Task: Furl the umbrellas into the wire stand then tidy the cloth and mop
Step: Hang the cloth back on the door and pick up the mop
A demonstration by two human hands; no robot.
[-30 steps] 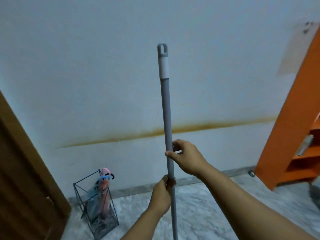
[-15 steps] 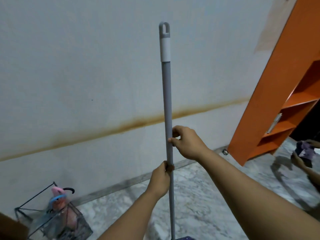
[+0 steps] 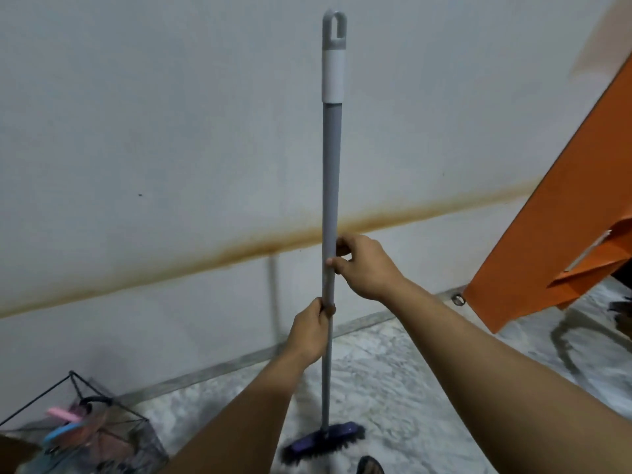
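Observation:
A grey mop handle point(image 3: 331, 172) stands upright in front of me, with a white collar and a hang loop at its top. Its purple head with dark bristles point(image 3: 323, 443) rests on the marble floor. My left hand point(image 3: 313, 328) grips the pole from the left. Just above it, my right hand point(image 3: 364, 265) wraps the pole from the right. The black wire stand point(image 3: 77, 393) sits at the bottom left against the wall. Furled umbrellas point(image 3: 66, 424) with pink, blue and black handles lean inside it. No cloth is in sight.
A white wall with a rusty stain line point(image 3: 171, 268) lies straight ahead. An orange shelf unit point(image 3: 547, 241) stands at the right. A dark object point(image 3: 620, 311) lies at the right edge, blurred. A dark shoe tip point(image 3: 371, 466) shows at the bottom.
The view has swung right and tilted down, so the wire stand slid to the bottom left and the mop head came into sight. Both hands kept their hold on the pole.

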